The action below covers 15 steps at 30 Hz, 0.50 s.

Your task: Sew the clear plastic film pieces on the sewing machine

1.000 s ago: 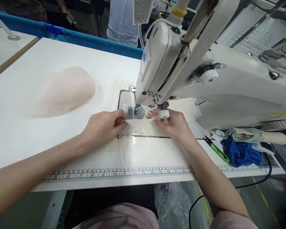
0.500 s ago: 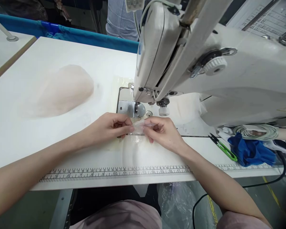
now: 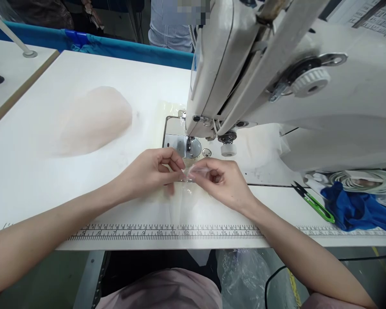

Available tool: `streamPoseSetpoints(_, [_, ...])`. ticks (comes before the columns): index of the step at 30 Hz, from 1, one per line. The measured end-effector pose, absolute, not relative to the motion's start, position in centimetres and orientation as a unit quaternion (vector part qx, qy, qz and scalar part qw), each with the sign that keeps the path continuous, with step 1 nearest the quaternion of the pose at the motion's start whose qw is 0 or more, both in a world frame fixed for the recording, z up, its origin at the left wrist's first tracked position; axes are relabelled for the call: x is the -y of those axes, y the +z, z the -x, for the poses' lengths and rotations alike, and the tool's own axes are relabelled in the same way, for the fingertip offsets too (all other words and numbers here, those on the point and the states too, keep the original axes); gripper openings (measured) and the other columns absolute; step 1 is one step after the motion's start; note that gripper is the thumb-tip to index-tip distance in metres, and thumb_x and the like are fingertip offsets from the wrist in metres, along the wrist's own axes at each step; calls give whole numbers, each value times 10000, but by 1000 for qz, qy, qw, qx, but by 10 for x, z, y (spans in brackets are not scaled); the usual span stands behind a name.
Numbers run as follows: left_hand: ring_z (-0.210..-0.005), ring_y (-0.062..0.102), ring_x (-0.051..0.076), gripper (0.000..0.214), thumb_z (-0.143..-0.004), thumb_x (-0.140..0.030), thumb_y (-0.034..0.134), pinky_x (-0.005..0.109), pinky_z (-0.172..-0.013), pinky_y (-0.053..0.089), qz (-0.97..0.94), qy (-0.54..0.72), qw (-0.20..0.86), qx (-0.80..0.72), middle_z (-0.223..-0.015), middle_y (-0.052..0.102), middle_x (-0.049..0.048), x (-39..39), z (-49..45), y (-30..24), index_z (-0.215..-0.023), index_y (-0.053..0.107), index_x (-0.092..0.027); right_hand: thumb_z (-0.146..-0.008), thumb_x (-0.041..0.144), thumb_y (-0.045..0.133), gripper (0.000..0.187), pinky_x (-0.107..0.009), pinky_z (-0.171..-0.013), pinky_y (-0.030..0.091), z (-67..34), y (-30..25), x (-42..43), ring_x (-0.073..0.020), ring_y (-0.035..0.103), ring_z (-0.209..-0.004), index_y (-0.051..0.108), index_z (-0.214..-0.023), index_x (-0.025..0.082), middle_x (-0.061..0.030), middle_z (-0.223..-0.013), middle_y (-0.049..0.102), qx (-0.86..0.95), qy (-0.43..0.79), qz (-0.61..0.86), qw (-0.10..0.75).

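Thin clear material [image 3: 185,174], which looks like plastic film or sheer fabric, is pinched between my two hands just in front of the sewing machine's needle plate [image 3: 176,143]. My left hand [image 3: 157,171] grips its left side with thumb and forefinger. From the right, my right hand [image 3: 217,178] pinches the same piece, fingers curled. A sheer part hangs down from it toward the table edge. Above stands the white sewing machine [image 3: 225,64], its presser foot [image 3: 189,145] just beyond my fingertips. A sheer beige fabric piece [image 3: 99,120] lies flat on the left.
A printed ruler [image 3: 167,232] runs along the table's front edge. On the right lie green thread snips [image 3: 315,204], a blue cloth [image 3: 357,208] and a coiled pale cord [image 3: 360,180]. Light fabric [image 3: 260,141] sits under the machine arm. A person in a striped shirt [image 3: 169,30] stands behind.
Both hands have drawn closer together on the clear material, and less of it shows between the fingertips. The view has shifted slightly, so the scene sits further right.
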<state>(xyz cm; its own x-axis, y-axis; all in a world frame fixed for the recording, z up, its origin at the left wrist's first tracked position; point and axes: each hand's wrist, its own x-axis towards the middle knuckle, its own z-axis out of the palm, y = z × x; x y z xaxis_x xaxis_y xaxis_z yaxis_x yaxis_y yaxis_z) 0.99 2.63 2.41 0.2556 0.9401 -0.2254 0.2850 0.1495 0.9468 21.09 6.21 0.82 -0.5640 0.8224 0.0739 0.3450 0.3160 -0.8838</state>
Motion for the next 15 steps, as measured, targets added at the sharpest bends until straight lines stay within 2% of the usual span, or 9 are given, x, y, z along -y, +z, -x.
streamPoseSetpoints(2, [-626,699,142,53,-840,-199,638,196,-493,518,-569,316,565,-508,-714,713,21,-28,-8,24,-829,602,-161,-835,288,680,118,-196,-424,404,-212,9,-63,-59,501,-455,684,-875,178,5,-732,671,756,459,379,272])
streamPoseSetpoints(4, [-685,714,154,46,-841,-198,641,216,-565,561,-577,328,558,-497,-722,723,27,-27,-8,24,-832,619,-159,-839,237,666,62,-197,-442,430,-213,9,-63,-62,531,-480,681,-859,180,-2,-772,684,761,448,377,280])
streamPoseSetpoints(6, [-647,699,138,87,-850,-247,651,225,-593,572,-600,323,530,-504,-708,716,14,-25,-8,23,-832,651,-162,-841,203,660,32,-192,-463,442,-213,8,-63,-70,553,-521,685,-846,184,7,-742,676,778,416,365,299])
streamPoseSetpoints(9, [-563,649,114,168,-888,-330,617,213,-529,541,-644,287,490,-513,-684,697,-7,-22,-8,21,-900,710,-190,-859,195,647,50,-194,-480,442,-213,8,-61,-81,561,-559,695,-846,189,14,-699,665,806,375,331,318])
streamPoseSetpoints(11, [-542,627,104,173,-912,-295,577,199,-495,515,-670,272,471,-505,-689,691,-17,-21,-8,19,-938,725,-211,-875,199,632,75,-201,-488,445,-213,9,-59,-80,548,-552,698,-841,187,13,-699,666,819,357,315,320])
streamPoseSetpoints(13, [-558,624,93,159,-910,-219,573,184,-510,501,-704,280,414,-505,-698,686,-27,-20,-8,18,-913,732,-217,-881,195,625,86,-201,-491,448,-213,9,-58,-72,536,-534,696,-833,188,16,-704,668,824,346,311,322])
streamPoseSetpoints(15, [-574,616,79,135,-895,-177,601,173,-541,493,-742,302,312,-511,-689,670,-34,-19,-9,15,-873,731,-208,-877,193,630,65,-194,-478,443,-213,9,-58,-65,527,-507,690,-853,194,30,-686,659,820,345,318,328])
